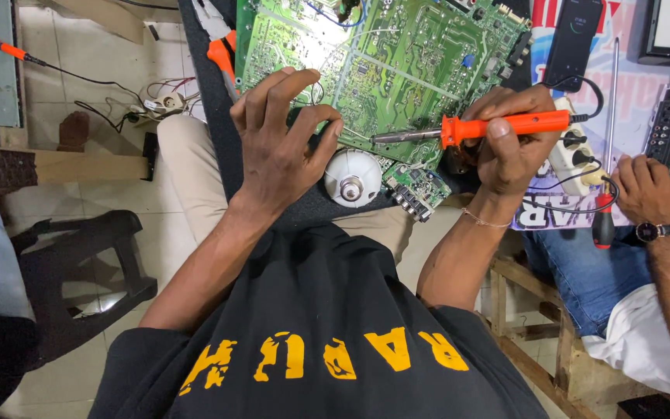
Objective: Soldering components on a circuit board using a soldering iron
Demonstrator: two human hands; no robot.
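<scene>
Over green circuit board (397,70) | right hand (509,143) grips soldering iron (498,126) | left hand (281,136) beside tip

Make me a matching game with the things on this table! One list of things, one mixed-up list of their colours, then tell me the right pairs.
Things:
1. soldering iron handle, in the right hand
2. circuit board, under the left hand
3. bulb
4. phone

Colours:
A. white
B. black
C. orange
D. green

Pairs: 1-C, 2-D, 3-A, 4-B
</scene>
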